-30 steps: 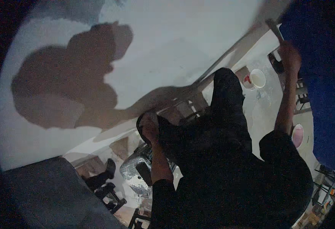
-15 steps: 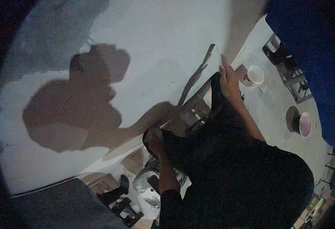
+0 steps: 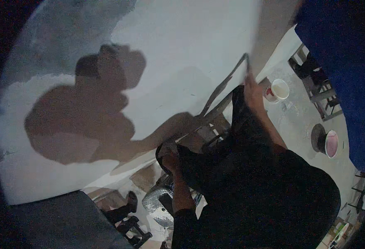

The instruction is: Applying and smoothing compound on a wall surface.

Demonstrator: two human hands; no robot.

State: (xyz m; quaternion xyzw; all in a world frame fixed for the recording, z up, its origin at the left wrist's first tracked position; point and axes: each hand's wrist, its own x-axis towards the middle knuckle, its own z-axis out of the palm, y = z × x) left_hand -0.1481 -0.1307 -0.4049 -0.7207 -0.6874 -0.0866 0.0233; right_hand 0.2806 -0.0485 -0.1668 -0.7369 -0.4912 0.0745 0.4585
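My right hand [image 3: 254,91], smeared by motion, is raised against the white wall [image 3: 182,54] near its right-hand corner. It grips a thin, flat-edged blade [image 3: 247,65], which touches or nearly touches the wall. The blade's handle is hidden by the hand. Lower down, my left hand [image 3: 172,157] rests by my dark-clothed knee. Its fingers are bent out of sight, so whether it holds anything cannot be made out. A grey area [image 3: 74,29] shows at the wall's upper left, beside the whiter coat. Large shadows of my head and arm fall across the wall.
A white bucket [image 3: 269,93] with a red mark stands on the floor right of my right hand. Farther right is a bucket with pink inside [image 3: 332,143]. Dark metal frames [image 3: 328,97] line the right side. A dark panel [image 3: 58,222] fills the lower left, beside a silvery, crinkled object [image 3: 155,203].
My right hand and the blade have moved rightward along the wall, toward its corner. My left hand has stayed by the knee. The whole view has shifted slightly.
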